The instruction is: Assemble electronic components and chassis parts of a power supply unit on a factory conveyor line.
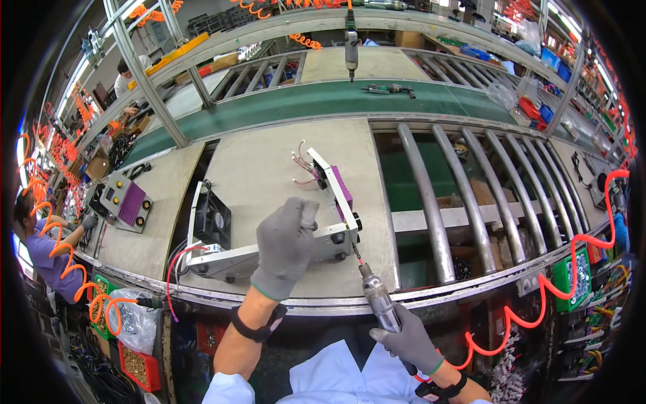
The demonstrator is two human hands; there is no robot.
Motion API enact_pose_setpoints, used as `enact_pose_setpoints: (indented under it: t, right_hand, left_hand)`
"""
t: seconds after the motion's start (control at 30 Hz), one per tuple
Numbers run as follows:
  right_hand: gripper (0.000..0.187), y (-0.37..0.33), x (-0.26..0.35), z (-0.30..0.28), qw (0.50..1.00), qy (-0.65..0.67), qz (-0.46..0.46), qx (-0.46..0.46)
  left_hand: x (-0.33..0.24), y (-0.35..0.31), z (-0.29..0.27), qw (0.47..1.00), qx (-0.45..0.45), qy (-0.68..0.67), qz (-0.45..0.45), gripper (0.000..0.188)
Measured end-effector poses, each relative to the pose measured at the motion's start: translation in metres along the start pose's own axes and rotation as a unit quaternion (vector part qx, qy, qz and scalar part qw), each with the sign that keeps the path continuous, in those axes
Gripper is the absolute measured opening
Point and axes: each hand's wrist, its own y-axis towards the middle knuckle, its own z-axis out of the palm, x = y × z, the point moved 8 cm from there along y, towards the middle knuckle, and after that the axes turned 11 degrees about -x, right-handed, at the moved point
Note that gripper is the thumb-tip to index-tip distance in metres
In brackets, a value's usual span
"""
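My right hand (410, 338), in a grey glove, grips an air screwdriver (381, 297) with a metal body. The driver's bit points up and away, its tip near the front right corner of a white metal chassis (232, 262). Over the chassis's near wall, my gloved left hand (286, 242) is closed with its fingers curled; whatever it may hold is hidden. The chassis lies on the board with dark feet on its near side. It carries a black fan (212, 217) at the left and a purple panel (342, 185) at the right. Loose wires (304, 165) stick up behind.
Metal rollers (471, 195) lie right of the board. An orange coiled hose (531, 323) hangs along the right front edge. Another driver (351, 47) hangs ahead. At left stand a finished-looking purple-sided unit (126, 202), another person (57, 249) and a red screw bin (138, 367).
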Motion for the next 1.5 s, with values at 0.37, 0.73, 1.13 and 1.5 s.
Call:
enact_pose_setpoints:
  t: [0.37,0.73,1.13,1.5]
  right_hand:
    - [0.054,0.002,0.0,0.002,1.0,0.001,-0.008,-0.011]
    - [0.048,-0.002,0.003,0.023,0.999,0.045,0.018,-0.009]
    - [0.044,-0.001,0.002,0.038,0.997,0.052,0.028,-0.051]
    - [0.041,-0.001,0.004,0.042,0.995,0.078,0.015,-0.052]
  left_hand:
    - [0.022,-0.013,0.049,0.983,0.079,0.156,0.06,0.025]
    - [0.009,-0.017,0.052,0.98,0.085,0.145,0.107,0.02]
    - [0.013,-0.014,0.051,0.986,0.086,0.106,0.095,0.017]
    - [0.012,-0.013,0.05,0.983,0.097,0.123,0.096,0.022]
